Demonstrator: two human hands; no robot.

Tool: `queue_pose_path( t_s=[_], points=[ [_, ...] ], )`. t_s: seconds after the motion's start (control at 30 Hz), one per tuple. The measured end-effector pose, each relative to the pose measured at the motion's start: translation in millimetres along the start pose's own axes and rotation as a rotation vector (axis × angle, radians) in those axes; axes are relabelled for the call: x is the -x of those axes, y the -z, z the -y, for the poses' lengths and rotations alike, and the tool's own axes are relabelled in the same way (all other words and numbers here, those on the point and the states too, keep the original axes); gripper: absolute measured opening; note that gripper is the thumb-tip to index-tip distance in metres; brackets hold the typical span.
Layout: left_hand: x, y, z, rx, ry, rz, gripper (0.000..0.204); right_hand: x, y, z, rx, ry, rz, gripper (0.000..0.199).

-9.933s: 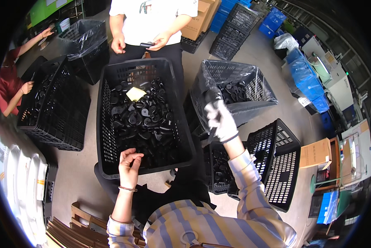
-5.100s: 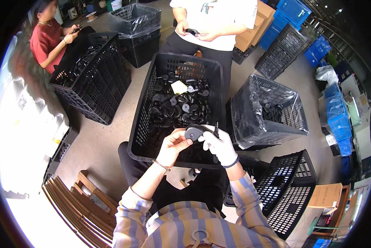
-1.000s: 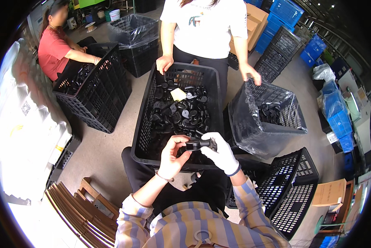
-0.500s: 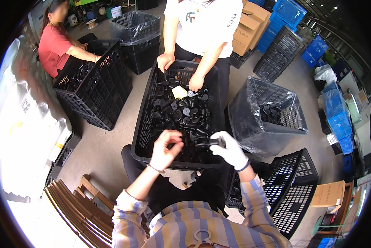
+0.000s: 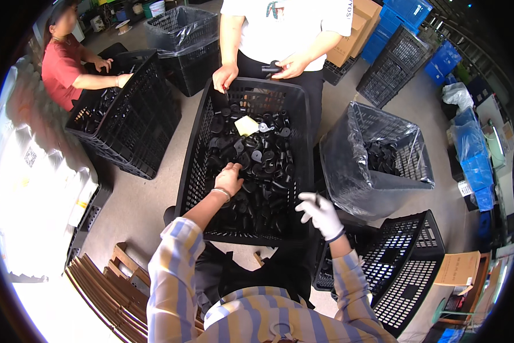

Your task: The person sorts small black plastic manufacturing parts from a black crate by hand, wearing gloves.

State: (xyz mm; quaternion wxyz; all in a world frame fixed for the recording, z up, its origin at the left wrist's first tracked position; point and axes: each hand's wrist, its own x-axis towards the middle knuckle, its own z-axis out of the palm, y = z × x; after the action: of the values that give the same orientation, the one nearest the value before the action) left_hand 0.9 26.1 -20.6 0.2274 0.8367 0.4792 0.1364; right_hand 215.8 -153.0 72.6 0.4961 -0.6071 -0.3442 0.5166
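Observation:
A large black crate [image 5: 187,188] in front of me holds a heap of black curved plastic parts [image 5: 266,171] with round ends. My bare left hand [image 5: 229,178] is bent down onto the left side of this heap, its fingertips partly hidden among the parts. Over the crate's right edge hovers my right hand [image 5: 322,218] in a white glove, with its fingers curled. A small dark thing shows at its fingertips, too small to name. Across the crate, another person's hand [image 5: 291,66] holds a black part, and that person's other hand [image 5: 225,78] grips a red-handled tool.
A yellow piece [image 5: 246,126] lies on the heap. To the right stands a crate lined with clear plastic [image 5: 348,166], with black parts inside. A tilted black crate [image 5: 405,286] is at lower right. On the left, another person works at stacked crates [image 5: 128,123], near white sacks [image 5: 36,171].
The black part has left my right hand, which has moved slightly right and down. My left hand has reached forward onto the heap. The person opposite has lifted a part from the crate.

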Motion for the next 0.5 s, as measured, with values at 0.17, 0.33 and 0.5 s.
queue_pose_path(
  t_s=[0.17,0.33,0.5],
  points=[
    [-39,-52,0,-0.212,0.052,0.108,0.061,1,-23,-10,0.203,0.101,-0.148,0.021],
    [-64,-79,17,-0.235,0.151,0.096,0.053,3,-24,-5,0.1,0.007,-0.171,0.02],
    [-65,-60,18,0.096,0.261,-0.062,0.051,1,-24,-3,0.12,-0.004,-0.154,0.02]
  ],
)
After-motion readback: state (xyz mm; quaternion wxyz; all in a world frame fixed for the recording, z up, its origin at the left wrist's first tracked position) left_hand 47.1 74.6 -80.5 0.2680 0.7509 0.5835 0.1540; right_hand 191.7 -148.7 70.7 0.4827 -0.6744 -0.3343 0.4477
